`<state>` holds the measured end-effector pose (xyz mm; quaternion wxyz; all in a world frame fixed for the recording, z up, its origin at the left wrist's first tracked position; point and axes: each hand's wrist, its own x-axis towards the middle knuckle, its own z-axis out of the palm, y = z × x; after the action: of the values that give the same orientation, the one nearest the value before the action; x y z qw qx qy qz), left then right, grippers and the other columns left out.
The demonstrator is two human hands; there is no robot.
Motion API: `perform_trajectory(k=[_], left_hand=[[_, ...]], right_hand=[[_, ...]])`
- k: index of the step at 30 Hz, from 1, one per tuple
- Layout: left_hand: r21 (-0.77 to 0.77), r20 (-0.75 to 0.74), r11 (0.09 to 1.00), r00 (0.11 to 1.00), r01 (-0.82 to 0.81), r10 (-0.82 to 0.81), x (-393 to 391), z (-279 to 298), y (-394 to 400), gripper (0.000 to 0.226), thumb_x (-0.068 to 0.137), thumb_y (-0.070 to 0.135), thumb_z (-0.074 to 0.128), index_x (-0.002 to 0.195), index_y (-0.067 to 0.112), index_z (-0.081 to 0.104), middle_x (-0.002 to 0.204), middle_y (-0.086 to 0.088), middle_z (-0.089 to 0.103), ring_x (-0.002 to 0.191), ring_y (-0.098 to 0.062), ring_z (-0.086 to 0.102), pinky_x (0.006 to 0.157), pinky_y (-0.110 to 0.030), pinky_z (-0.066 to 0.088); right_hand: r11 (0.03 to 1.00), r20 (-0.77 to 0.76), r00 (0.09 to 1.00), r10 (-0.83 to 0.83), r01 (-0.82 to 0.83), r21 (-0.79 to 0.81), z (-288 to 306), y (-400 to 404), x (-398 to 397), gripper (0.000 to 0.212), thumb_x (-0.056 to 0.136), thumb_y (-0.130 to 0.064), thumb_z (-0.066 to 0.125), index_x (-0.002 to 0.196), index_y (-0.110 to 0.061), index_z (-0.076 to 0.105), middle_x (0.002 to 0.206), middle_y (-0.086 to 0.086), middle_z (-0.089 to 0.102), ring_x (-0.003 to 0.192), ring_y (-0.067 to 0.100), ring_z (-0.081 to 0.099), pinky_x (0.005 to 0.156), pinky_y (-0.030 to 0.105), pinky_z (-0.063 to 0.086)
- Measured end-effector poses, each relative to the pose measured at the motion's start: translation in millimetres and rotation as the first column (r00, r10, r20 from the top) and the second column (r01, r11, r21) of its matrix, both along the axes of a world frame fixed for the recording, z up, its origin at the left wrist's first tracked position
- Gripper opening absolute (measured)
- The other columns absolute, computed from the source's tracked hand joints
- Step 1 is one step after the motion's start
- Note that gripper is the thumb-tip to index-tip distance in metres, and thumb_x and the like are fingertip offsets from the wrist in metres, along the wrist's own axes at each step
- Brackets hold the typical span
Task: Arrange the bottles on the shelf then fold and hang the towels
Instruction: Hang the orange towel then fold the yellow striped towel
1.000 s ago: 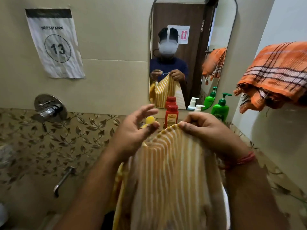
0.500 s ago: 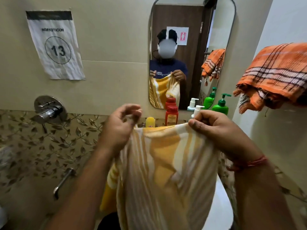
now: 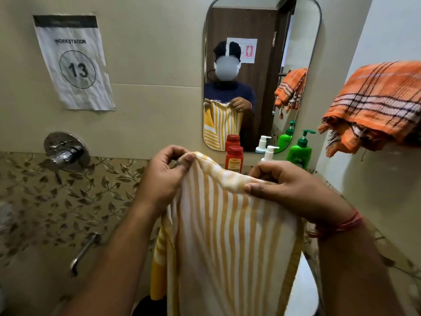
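Pinching striped towel (image 3: 227, 236) w/ both hands' fingers (image 3: 182, 165) (tiled wall (image 3: 148, 53), mirror (image 3: 262, 23) behind).

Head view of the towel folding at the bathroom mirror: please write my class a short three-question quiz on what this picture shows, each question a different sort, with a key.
1. True or false: both hands, the left hand and the right hand, pinch the top edge of the yellow striped towel.
2. Multiple choice: where is the orange checked towel? A. draped high on the right, B. lying in a sink, C. held in the left hand.
3. Fill in: the bottle standing left of the white pump bottle and the green pump bottle is coloured ____.

Key: 1 true; 2 A; 3 red.
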<state>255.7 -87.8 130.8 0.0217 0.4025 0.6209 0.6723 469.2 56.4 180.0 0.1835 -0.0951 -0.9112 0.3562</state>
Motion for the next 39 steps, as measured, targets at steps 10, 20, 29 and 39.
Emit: perform_trajectory(k=[10,20,29,39], left_hand=[[-0.180,-0.122,0.948,0.950,0.264,-0.288,27.1,7.4,1.2,0.016,0.095,0.018,0.067,0.106,0.028,0.074,0.089,0.008,0.068,0.083,-0.006,0.065,0.074,-0.025,0.053],[-0.104,-0.114,0.948,0.943,0.300,-0.311,35.6,14.7,3.7,0.024,0.094,0.012,0.065,0.109,0.030,0.070,0.095,0.004,0.065,0.085,-0.003,0.065,0.074,-0.024,0.057],[-0.054,0.058,0.999,0.998,0.007,-0.004,15.7,4.7,12.9,0.014,0.095,0.022,0.068,0.100,0.034,0.070,0.097,0.012,0.071,0.096,-0.008,0.067,0.084,-0.032,0.056],[-0.037,0.107,0.983,0.979,0.177,-0.172,43.6,26.7,15.0,0.036,0.099,0.050,0.043,0.102,0.024,0.068,0.084,0.006,0.062,0.079,-0.009,0.061,0.074,-0.031,0.048]], right_hand=[[0.937,0.011,0.991,-0.137,0.126,0.326,-4.2,-1.1,-11.7,0.014,0.090,-0.035,0.066,0.092,-0.023,0.059,0.092,-0.010,0.058,0.086,0.003,0.055,0.072,0.020,0.048],[0.921,0.016,0.998,0.054,-0.044,-0.388,-21.1,-3.2,-18.7,0.033,0.082,-0.036,0.067,0.096,-0.006,0.069,0.087,0.003,0.067,0.082,0.015,0.065,0.078,0.032,0.053],[0.783,-0.238,0.961,-0.143,-0.037,-0.620,-19.5,2.0,-4.9,0.023,0.081,-0.029,0.062,0.096,-0.011,0.064,0.074,0.001,0.067,0.062,0.016,0.064,0.050,0.030,0.053],[0.926,-0.303,0.945,0.122,-0.218,-0.308,-20.6,-29.1,-17.9,0.015,0.089,-0.011,0.062,0.102,-0.004,0.066,0.088,0.011,0.074,0.084,0.022,0.072,0.070,0.031,0.058]])
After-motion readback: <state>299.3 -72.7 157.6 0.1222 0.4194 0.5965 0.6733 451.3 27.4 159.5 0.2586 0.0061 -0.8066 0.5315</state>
